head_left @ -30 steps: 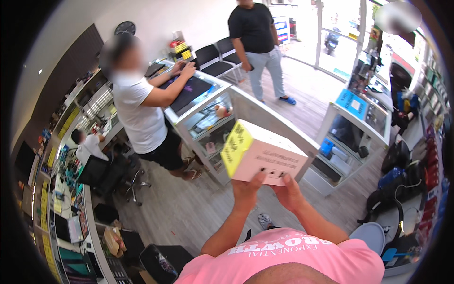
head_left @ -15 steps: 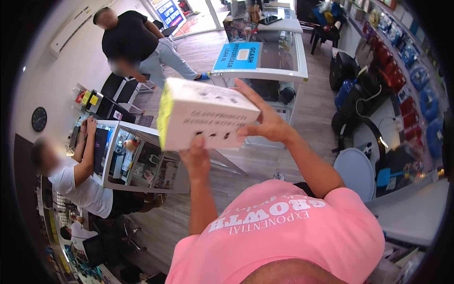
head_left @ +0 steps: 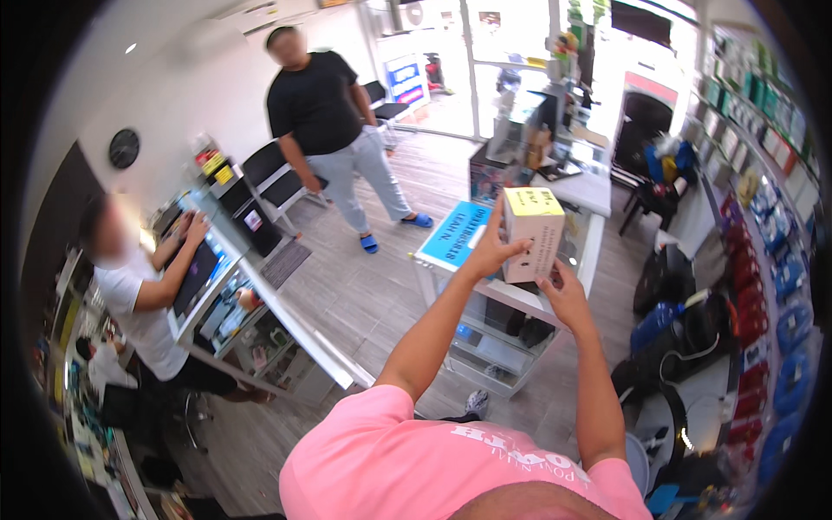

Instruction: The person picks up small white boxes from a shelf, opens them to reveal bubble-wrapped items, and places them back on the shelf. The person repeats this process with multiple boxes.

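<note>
Between my two hands is a white cardboard box point(head_left: 530, 256) with a yellow-green end on top and small dark pictures and print on its sides. The fingers of my left hand point(head_left: 496, 250) press along its left side. My right hand point(head_left: 565, 293) grips it low at the right edge. The box stands upright over the near end of a glass display counter point(head_left: 579, 299); whether it rests there or hangs just above I cannot tell. Beside my left hand, a blue sign point(head_left: 455, 236) lies on the counter.
A person in a black shirt point(head_left: 314, 104) stands across the room by black chairs point(head_left: 270, 173). At left, a person in white point(head_left: 130, 282) leans on another glass counter point(head_left: 290, 299). Bags point(head_left: 663, 276) and racks of packaged goods point(head_left: 752, 316) line the right side.
The box has moved right and away from me, over the counter. It has turned so its yellow-green end, earlier at the left, faces up. My view has shifted toward the doorway.
</note>
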Demonstrator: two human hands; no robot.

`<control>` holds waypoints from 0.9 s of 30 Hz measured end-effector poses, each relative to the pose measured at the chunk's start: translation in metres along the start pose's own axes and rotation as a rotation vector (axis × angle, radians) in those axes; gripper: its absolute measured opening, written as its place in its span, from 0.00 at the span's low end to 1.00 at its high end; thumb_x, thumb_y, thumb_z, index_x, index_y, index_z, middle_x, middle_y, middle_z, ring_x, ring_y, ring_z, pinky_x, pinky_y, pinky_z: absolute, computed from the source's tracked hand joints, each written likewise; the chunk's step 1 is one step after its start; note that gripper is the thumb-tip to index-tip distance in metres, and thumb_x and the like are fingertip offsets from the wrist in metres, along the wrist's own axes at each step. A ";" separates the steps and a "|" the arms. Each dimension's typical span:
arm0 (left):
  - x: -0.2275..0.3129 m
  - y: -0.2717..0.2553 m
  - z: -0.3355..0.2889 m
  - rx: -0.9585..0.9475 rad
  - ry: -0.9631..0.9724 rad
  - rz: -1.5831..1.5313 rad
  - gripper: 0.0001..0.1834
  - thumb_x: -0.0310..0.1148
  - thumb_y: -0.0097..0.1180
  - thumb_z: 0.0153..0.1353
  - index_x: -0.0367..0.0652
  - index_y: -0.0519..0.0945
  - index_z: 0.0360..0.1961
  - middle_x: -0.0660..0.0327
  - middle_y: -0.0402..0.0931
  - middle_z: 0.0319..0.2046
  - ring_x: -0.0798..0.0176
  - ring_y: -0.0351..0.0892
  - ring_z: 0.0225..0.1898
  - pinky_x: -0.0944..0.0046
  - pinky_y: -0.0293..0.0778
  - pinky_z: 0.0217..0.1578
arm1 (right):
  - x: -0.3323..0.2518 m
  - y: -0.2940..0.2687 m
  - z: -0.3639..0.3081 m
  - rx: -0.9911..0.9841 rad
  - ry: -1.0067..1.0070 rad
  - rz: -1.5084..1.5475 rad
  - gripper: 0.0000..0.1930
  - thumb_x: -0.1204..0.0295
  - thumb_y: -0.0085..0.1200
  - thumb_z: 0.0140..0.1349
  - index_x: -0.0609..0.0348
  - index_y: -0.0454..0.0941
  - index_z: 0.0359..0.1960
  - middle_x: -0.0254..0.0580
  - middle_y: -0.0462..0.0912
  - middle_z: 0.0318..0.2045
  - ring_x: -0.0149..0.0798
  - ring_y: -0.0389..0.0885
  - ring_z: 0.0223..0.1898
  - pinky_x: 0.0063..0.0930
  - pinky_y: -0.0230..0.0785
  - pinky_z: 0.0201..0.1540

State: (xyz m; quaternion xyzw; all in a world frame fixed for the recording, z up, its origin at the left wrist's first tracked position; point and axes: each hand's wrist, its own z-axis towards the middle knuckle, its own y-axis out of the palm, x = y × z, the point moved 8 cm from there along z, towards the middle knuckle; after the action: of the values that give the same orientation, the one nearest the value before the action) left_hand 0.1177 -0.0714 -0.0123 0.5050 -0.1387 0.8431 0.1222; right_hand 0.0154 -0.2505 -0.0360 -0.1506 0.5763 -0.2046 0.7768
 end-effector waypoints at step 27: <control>0.109 0.002 -0.240 0.625 -0.100 0.340 0.35 0.57 0.63 0.69 0.43 0.76 0.66 0.57 0.79 0.56 0.58 0.76 0.61 0.54 0.66 0.66 | -0.038 0.099 -0.126 -1.188 0.349 0.716 0.20 0.59 0.63 0.69 0.66 0.84 0.51 0.38 0.85 0.37 0.30 0.82 0.41 0.27 0.73 0.49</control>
State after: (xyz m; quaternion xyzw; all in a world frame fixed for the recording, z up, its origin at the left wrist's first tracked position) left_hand -0.1298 0.0197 -0.0245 0.5285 0.0380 0.8272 -0.1870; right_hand -0.1003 -0.1460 -0.0876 -0.3151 0.7202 0.3902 0.4793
